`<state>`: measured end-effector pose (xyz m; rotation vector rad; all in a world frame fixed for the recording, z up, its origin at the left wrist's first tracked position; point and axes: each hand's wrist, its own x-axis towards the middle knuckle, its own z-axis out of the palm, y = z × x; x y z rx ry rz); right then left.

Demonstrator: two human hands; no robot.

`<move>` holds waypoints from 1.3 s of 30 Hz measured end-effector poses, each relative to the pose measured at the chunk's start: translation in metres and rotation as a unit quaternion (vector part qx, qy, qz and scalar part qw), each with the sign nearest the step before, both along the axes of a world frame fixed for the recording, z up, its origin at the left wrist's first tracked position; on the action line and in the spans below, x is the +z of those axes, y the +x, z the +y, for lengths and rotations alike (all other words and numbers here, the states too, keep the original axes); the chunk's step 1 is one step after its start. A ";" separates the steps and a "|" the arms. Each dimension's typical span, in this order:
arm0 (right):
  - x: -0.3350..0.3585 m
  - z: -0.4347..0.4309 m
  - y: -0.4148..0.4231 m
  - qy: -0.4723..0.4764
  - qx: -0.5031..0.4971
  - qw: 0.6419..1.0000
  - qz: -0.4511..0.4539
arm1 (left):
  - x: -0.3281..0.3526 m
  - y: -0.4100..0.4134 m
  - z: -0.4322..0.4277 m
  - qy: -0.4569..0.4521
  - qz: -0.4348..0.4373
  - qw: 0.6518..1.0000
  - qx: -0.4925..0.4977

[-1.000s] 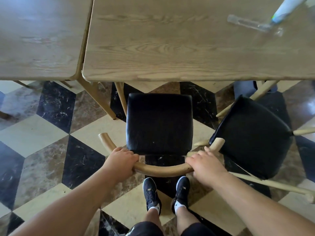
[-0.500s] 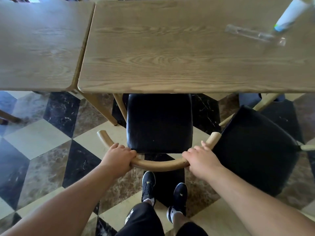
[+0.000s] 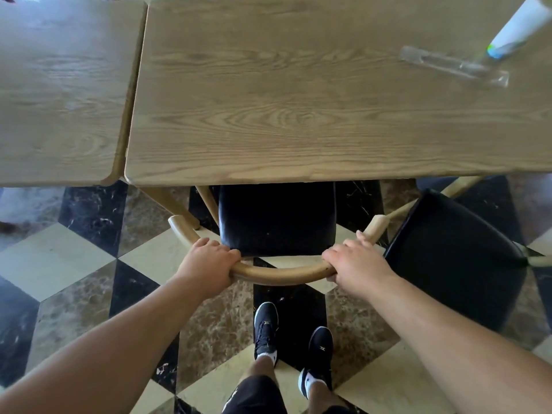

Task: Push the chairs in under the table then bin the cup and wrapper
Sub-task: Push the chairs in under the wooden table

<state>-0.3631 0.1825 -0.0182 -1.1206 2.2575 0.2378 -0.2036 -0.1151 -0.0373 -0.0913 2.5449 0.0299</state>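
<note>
A wooden chair (image 3: 276, 222) with a black seat stands in front of me, its front part under the edge of the wooden table (image 3: 298, 115). My left hand (image 3: 209, 261) and my right hand (image 3: 355, 261) both grip its curved wooden back rail. A second black-seated chair (image 3: 457, 252) stands at an angle to the right, mostly out from the table. On the table's far right lies a clear plastic wrapper (image 3: 454, 65). Beside it stands a white cup (image 3: 516, 28), cut off by the frame edge.
A second wooden table (image 3: 59, 91) adjoins on the left, with a narrow gap between the tops. The floor is a checkered marble pattern. My feet in black shoes (image 3: 265, 327) stand right behind the chair.
The chair has slid forward so that more of its seat lies under the table edge. I have stepped forward with it. Both hands kept their hold on the rail.
</note>
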 end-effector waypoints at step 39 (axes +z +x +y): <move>0.187 0.228 0.001 -0.121 -0.413 0.886 0.170 | 0.182 -0.198 0.220 0.180 0.117 0.975 -0.055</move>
